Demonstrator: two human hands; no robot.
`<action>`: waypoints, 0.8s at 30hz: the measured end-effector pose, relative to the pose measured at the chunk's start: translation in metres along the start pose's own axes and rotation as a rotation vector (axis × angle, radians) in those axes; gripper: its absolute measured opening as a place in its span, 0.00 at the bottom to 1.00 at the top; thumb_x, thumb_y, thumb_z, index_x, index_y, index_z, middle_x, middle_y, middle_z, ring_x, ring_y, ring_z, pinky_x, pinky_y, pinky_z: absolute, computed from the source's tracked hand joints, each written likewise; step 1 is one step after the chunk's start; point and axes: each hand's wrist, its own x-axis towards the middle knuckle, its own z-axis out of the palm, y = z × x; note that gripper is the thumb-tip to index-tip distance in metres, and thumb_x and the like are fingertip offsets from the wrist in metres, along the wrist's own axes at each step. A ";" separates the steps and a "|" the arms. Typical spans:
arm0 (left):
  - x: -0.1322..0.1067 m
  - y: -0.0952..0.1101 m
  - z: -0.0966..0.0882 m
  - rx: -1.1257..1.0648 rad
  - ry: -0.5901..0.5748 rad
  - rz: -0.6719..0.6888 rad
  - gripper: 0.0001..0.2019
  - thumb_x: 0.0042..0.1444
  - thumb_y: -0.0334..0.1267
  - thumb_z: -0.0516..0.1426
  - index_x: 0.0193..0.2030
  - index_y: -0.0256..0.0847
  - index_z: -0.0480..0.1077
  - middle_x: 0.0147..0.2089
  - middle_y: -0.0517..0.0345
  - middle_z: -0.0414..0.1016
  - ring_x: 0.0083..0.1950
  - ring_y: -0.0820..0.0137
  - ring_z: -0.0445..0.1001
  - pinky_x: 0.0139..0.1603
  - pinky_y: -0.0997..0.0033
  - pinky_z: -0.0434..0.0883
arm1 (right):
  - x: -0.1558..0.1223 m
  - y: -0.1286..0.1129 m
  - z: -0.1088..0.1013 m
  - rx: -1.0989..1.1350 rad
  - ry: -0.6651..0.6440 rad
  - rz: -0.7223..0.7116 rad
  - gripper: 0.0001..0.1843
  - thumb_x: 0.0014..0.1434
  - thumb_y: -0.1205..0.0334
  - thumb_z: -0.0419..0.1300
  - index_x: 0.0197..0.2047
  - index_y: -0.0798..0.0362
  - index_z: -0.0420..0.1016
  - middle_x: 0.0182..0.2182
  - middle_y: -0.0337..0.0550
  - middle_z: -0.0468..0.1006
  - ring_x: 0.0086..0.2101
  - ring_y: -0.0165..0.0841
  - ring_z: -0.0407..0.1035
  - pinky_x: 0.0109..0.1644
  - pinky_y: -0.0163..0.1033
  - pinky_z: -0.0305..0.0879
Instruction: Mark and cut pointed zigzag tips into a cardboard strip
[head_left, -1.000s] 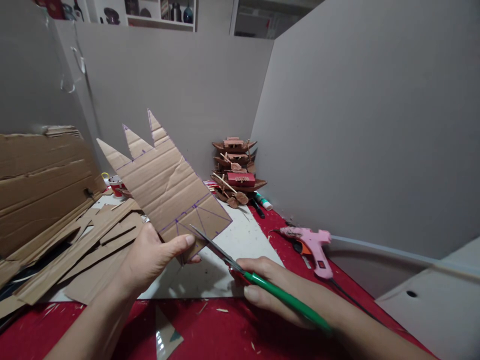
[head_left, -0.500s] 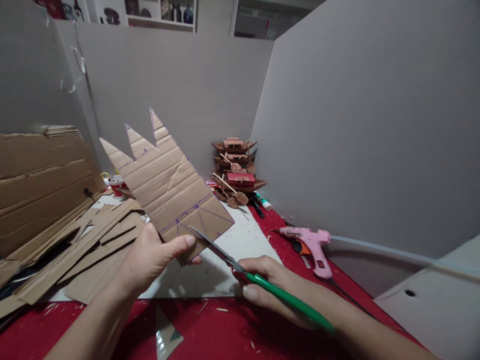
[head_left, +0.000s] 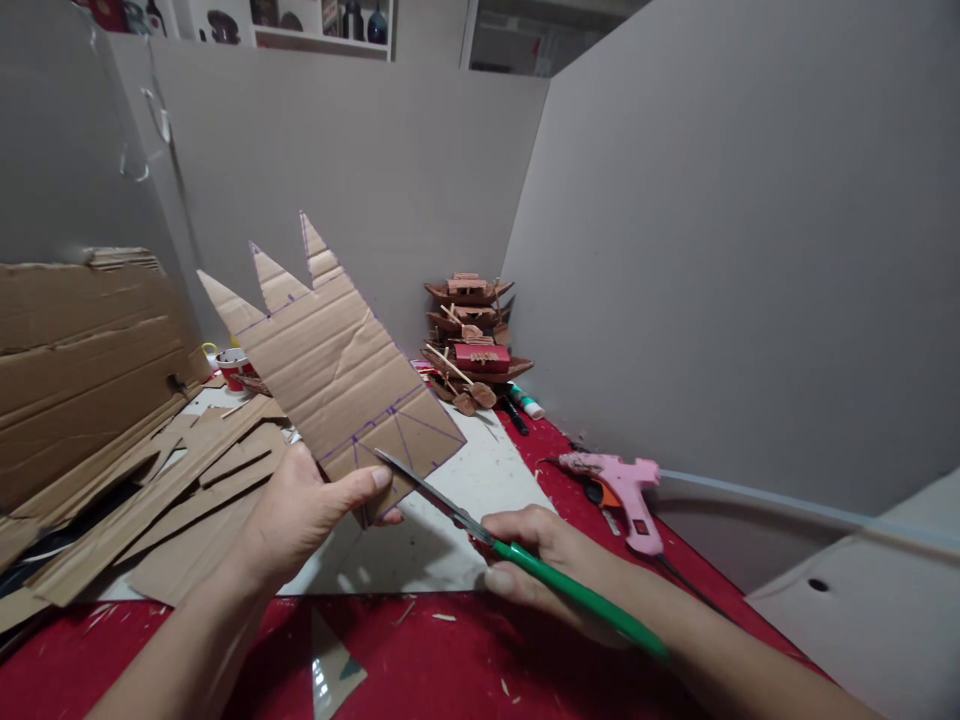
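Observation:
My left hand (head_left: pixel 307 510) grips the lower edge of a cardboard piece (head_left: pixel 337 350), thumb on the front face. The cardboard is held tilted above the table, with three pointed teeth along its top end and purple marker lines drawn across it, triangles among them near the bottom. In my right hand (head_left: pixel 555 570) is a pair of scissors (head_left: pixel 435 500) with green handles. Their blades lie over the marked lower part of the cardboard, tip close to my left thumb. Whether the blades are apart, and where the second one runs, I cannot tell.
Cardboard strips (head_left: pixel 187 500) are heaped at the left beside a large leaning sheet (head_left: pixel 82 360). Small model boats (head_left: pixel 480 350) are stacked at the back. A pink glue gun (head_left: pixel 622 490) lies at the right. Scraps dot the red tablecloth (head_left: pixel 420 670) in front of the white board (head_left: pixel 390 575).
Almost nothing differs. The cardboard and scissors have shifted very slightly left and up in the view, both still held.

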 end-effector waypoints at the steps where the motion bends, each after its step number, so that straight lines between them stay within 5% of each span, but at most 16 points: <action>1: 0.000 -0.001 -0.001 0.001 0.001 0.004 0.19 0.49 0.36 0.67 0.48 0.40 0.73 0.39 0.57 0.79 0.35 0.66 0.77 0.30 0.67 0.79 | 0.000 0.001 0.001 0.004 0.009 0.000 0.23 0.60 0.43 0.57 0.29 0.55 0.64 0.25 0.35 0.57 0.27 0.27 0.51 0.30 0.33 0.50; 8: 0.004 -0.004 -0.015 0.030 0.087 0.048 0.12 0.47 0.41 0.67 0.34 0.36 0.75 0.26 0.61 0.76 0.26 0.73 0.72 0.27 0.75 0.73 | 0.002 -0.001 0.001 0.032 0.036 -0.039 0.27 0.60 0.38 0.53 0.27 0.55 0.62 0.23 0.34 0.54 0.25 0.27 0.49 0.26 0.33 0.47; 24: 0.004 -0.002 -0.009 -0.018 0.101 0.069 0.10 0.47 0.40 0.68 0.33 0.38 0.76 0.26 0.62 0.76 0.26 0.74 0.72 0.28 0.77 0.70 | -0.001 -0.005 -0.003 -0.095 -0.016 -0.064 0.27 0.64 0.37 0.46 0.31 0.54 0.60 0.25 0.35 0.58 0.27 0.28 0.52 0.29 0.32 0.52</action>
